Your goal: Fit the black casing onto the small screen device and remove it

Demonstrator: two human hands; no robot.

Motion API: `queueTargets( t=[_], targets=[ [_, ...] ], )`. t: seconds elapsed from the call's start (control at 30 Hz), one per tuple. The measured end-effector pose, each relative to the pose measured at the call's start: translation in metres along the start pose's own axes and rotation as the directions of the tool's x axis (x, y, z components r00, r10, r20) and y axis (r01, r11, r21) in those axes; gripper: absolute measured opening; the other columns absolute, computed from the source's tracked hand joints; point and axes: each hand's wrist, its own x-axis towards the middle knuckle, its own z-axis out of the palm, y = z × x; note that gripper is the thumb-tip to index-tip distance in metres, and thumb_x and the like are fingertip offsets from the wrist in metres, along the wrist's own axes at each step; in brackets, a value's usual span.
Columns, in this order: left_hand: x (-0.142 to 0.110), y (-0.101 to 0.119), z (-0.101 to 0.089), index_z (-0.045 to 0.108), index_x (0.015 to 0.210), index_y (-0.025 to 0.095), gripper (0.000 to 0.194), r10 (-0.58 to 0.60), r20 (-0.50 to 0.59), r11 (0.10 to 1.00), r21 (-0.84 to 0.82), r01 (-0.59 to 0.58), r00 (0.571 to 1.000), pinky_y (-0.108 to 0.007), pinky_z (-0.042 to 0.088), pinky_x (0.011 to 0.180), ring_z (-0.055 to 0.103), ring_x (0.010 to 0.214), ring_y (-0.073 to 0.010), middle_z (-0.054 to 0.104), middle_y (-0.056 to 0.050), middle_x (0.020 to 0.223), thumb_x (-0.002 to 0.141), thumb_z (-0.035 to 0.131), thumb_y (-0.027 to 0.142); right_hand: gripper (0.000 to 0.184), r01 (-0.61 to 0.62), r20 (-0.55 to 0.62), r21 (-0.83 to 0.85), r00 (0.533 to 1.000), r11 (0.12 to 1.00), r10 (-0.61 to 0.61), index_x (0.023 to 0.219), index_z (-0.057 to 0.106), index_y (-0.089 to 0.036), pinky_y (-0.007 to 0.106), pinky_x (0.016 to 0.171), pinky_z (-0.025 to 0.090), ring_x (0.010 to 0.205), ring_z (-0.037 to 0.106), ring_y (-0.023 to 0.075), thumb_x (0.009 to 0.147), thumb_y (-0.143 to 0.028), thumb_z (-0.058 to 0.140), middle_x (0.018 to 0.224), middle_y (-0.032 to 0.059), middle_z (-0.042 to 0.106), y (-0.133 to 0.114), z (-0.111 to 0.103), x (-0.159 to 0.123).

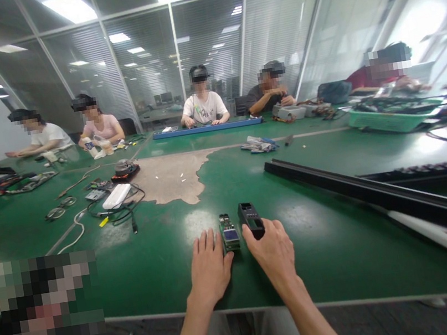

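My left hand point(210, 267) lies flat on the green table with its fingers stretched forward and apart from the thumb. Beside its thumb rests a small circuit board point(230, 235) with a bluish screen, lying lengthwise away from me. To the right of the board is a black plastic casing point(249, 215) with a rectangular window and several small openings. My right hand point(272, 247) grips the near end of this casing between thumb and fingers. Part of the casing's near end is hidden by that hand. Board and casing lie side by side with a narrow gap between them.
A long black rail point(334, 179) crosses the right side of the table point(160, 278). Left stand a white power bank-like box point(117, 196), cables and eyeglasses point(60, 208). Farther off are gloves point(258, 144), a green basket point(392, 118) and several people at work.
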Motion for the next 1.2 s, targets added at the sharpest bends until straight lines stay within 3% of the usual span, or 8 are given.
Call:
queueTargets(
  t=[0.4, 0.57, 0.67, 0.83, 0.97, 1.07, 1.2],
  targets=[
    [0.001, -0.001, -0.001, 0.042, 0.144, 0.017, 0.055, 0.000, -0.001, 1.000, -0.008, 0.000, 1.000, -0.053, 0.024, 0.117, 0.030, 0.144, -0.0308, 0.039, -0.013, 0.153, 0.100, 0.033, 0.048, 0.045, 0.009, 0.063, -0.060, 0.998, 0.998, -0.005, 0.114, 0.059, -0.016, 0.032, 0.070, 0.043, 0.084, 0.063, 0.0237, 0.090, -0.052, 0.048, 0.099, 0.0100, 0.059, 0.016, 0.014, -0.007],
    [0.001, -0.001, -0.002, 0.042, 0.145, 0.017, 0.056, 0.000, -0.008, 1.000, -0.013, 0.000, 1.000, -0.052, 0.025, 0.117, 0.031, 0.143, -0.0305, 0.038, -0.013, 0.154, 0.100, 0.031, 0.048, 0.072, 0.074, -0.026, -0.042, 0.997, 0.996, -0.076, 0.134, 0.046, -0.004, 0.037, 0.080, 0.047, 0.099, 0.059, 0.0303, 0.087, -0.058, 0.051, 0.109, 0.0182, 0.059, 0.027, 0.020, -0.014],
    [0.001, -0.001, -0.002, 0.042, 0.145, 0.017, 0.057, 0.001, -0.003, 1.000, -0.014, -0.001, 1.000, -0.052, 0.025, 0.117, 0.031, 0.143, -0.0307, 0.038, -0.013, 0.154, 0.100, 0.029, 0.049, 0.077, 0.133, -0.095, -0.031, 0.986, 0.991, -0.135, 0.134, 0.046, 0.000, 0.043, 0.092, 0.043, 0.109, 0.053, 0.0341, 0.085, -0.060, 0.053, 0.115, 0.0228, 0.057, 0.038, 0.024, -0.021],
    [0.000, -0.002, 0.000, 0.042, 0.145, 0.017, 0.057, 0.003, -0.008, 1.000, -0.014, -0.003, 1.000, -0.052, 0.025, 0.117, 0.030, 0.144, -0.0307, 0.038, -0.012, 0.154, 0.101, 0.027, 0.050, 0.065, 0.177, -0.108, 0.030, 0.979, 0.984, -0.172, 0.128, 0.053, -0.003, 0.049, 0.096, 0.041, 0.117, 0.048, 0.0356, 0.084, -0.052, 0.054, 0.126, 0.0249, 0.054, 0.053, 0.030, -0.028],
    [-0.001, -0.002, -0.001, 0.043, 0.145, 0.018, 0.057, 0.001, -0.013, 1.000, -0.011, -0.001, 1.000, -0.052, 0.025, 0.117, 0.031, 0.143, -0.0308, 0.038, -0.012, 0.154, 0.101, 0.028, 0.050, 0.046, 0.199, -0.139, 0.067, 0.972, 0.978, -0.189, 0.121, 0.056, -0.002, 0.048, 0.101, 0.039, 0.120, 0.048, 0.0327, 0.086, -0.030, 0.046, 0.126, 0.0256, 0.054, 0.057, 0.032, -0.027],
    [-0.001, -0.002, -0.001, 0.043, 0.145, 0.018, 0.056, 0.003, -0.009, 1.000, -0.009, -0.003, 1.000, -0.052, 0.025, 0.117, 0.031, 0.143, -0.0307, 0.039, -0.012, 0.154, 0.100, 0.029, 0.049, 0.035, 0.208, -0.169, 0.078, 0.967, 0.975, -0.192, 0.108, 0.060, -0.005, 0.045, 0.101, 0.039, 0.119, 0.048, 0.0301, 0.084, -0.014, 0.036, 0.118, 0.0234, 0.057, 0.056, 0.028, -0.026],
    [-0.001, -0.003, 0.000, 0.043, 0.145, 0.018, 0.056, 0.002, -0.010, 1.000, -0.017, -0.002, 1.000, -0.052, 0.024, 0.117, 0.032, 0.143, -0.0308, 0.039, -0.012, 0.154, 0.100, 0.029, 0.049, 0.027, 0.151, -0.133, 0.064, 0.981, 0.987, -0.141, 0.096, 0.059, -0.012, 0.042, 0.091, 0.042, 0.099, 0.054, 0.0281, 0.080, -0.010, 0.037, 0.097, 0.0167, 0.060, 0.052, 0.021, -0.026]
  ],
)
